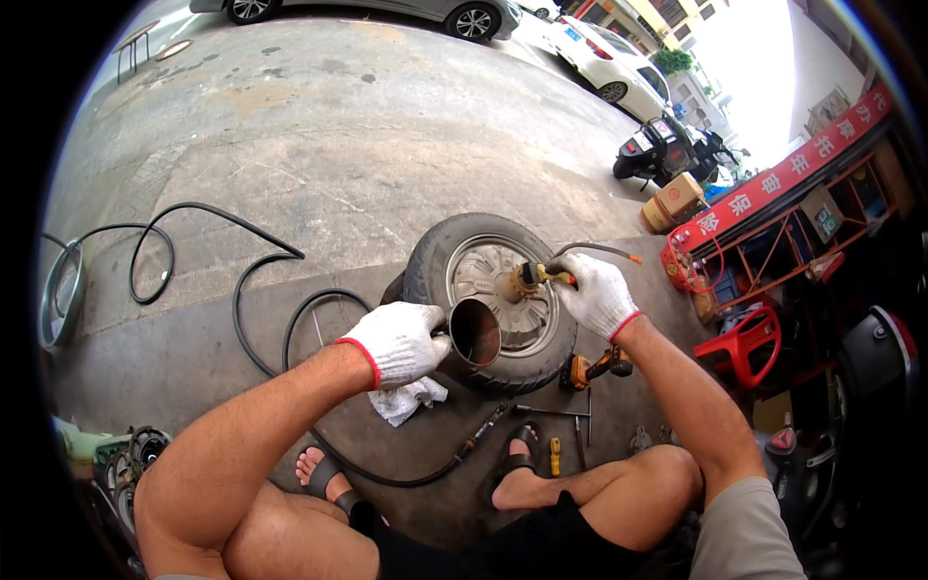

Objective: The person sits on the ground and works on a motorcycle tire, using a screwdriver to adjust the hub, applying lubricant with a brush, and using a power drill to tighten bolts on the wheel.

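Observation:
A wheel with a black tyre (438,253) and a silver rim (474,266) lies tilted on the ground in front of me. My left hand (398,340), in a white knit glove with a red cuff, is closed on a round metal can (475,332) with its dark inside facing me. My right hand (597,295), gloved alike, pinches the yellow handle of a brush (533,275). Its dark head is at the brownish hub centre (514,285); contact there cannot be made out. A thin dark tube (604,248) with an orange end shows just above the right glove.
A black hose (238,300) loops across the floor at left. Around my feet lie a white rag (408,398), a cordless power tool (592,369), a T-handle wrench (565,414) and a yellow-handled screwdriver (555,456). A red plastic stool (746,346) and shelving stand at right; vehicles are farther off.

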`<action>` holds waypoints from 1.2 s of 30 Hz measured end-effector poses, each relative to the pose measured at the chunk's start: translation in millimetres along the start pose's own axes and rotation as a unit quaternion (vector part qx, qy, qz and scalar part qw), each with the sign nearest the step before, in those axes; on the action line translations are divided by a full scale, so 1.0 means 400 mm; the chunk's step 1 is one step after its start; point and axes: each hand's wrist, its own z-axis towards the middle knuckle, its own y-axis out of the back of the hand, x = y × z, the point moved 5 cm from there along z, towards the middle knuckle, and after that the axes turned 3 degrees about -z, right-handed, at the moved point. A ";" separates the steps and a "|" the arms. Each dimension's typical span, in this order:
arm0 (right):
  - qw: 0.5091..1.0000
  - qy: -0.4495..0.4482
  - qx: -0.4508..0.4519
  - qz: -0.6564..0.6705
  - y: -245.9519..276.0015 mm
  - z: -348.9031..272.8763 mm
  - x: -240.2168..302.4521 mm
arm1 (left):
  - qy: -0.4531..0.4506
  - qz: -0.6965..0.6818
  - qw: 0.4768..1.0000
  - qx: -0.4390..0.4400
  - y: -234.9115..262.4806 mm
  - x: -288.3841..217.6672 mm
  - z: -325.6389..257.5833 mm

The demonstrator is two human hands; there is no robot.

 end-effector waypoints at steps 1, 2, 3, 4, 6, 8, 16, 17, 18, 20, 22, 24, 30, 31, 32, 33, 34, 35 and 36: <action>1.000 0.001 0.004 -0.005 0.003 -0.009 0.001 | -0.001 -0.004 1.000 0.000 -0.001 0.003 -0.001; 1.000 0.003 0.008 -0.009 0.011 -0.020 0.004 | -0.001 -0.009 1.000 -0.001 -0.002 0.007 -0.002; 1.000 0.004 0.011 -0.015 0.022 -0.029 0.006 | -0.003 -0.012 1.000 -0.002 0.000 0.008 -0.003; 1.000 0.007 0.016 -0.017 0.029 -0.039 0.005 | 0.000 -0.012 1.000 0.000 0.000 0.009 -0.005; 0.999 0.012 0.027 -0.020 0.040 -0.056 -0.004 | 0.003 -0.010 1.000 0.003 0.000 0.009 -0.004; 0.999 0.022 0.033 -0.018 0.040 -0.067 -0.019 | 0.002 -0.012 1.000 0.009 -0.003 0.008 -0.003; 0.997 0.034 0.049 -0.051 0.019 -0.090 -0.051 | 0.001 -0.008 1.000 0.005 -0.008 0.008 0.003; 0.997 0.032 0.044 -0.059 0.020 -0.098 -0.071 | -0.001 -0.007 1.000 0.006 -0.010 0.007 0.006; 0.997 0.032 0.038 -0.065 0.023 -0.100 -0.080 | -0.001 -0.006 1.000 0.006 -0.011 0.008 0.007; 0.997 0.027 0.034 -0.057 0.027 -0.108 -0.091 | 0.003 0.002 1.000 0.007 -0.012 0.012 0.008; 0.998 0.034 0.029 -0.038 0.031 -0.110 -0.090 | 0.006 0.007 1.000 0.008 -0.011 0.012 0.007; 0.998 0.051 0.023 -0.008 0.030 -0.112 -0.082 | 0.006 0.010 1.000 0.009 -0.012 0.011 0.008; 0.999 -0.001 0.002 0.039 0.004 -0.111 -0.097 | 0.011 0.016 1.000 0.010 -0.019 0.009 0.014; 0.998 -0.017 -0.009 0.052 0.000 -0.116 -0.110 | 0.013 0.015 1.000 0.012 -0.020 0.010 0.017; 0.997 -0.032 -0.020 0.065 -0.013 -0.124 -0.129 | 0.014 0.015 1.000 0.013 -0.020 0.012 0.018; 0.995 -0.047 -0.032 0.080 -0.019 -0.126 -0.136 | 0.017 0.016 1.000 0.014 -0.019 0.013 0.018; 0.991 -0.081 -0.051 0.088 -0.024 -0.130 -0.147 | 0.019 0.015 1.000 0.016 -0.019 0.012 0.018; 0.986 -0.115 -0.070 0.096 -0.031 -0.134 -0.157 | 0.021 0.014 1.000 0.017 -0.019 0.011 0.018; 0.979 -0.149 -0.089 0.104 -0.035 -0.139 -0.167 | 0.022 0.013 0.999 0.019 -0.021 0.009 0.021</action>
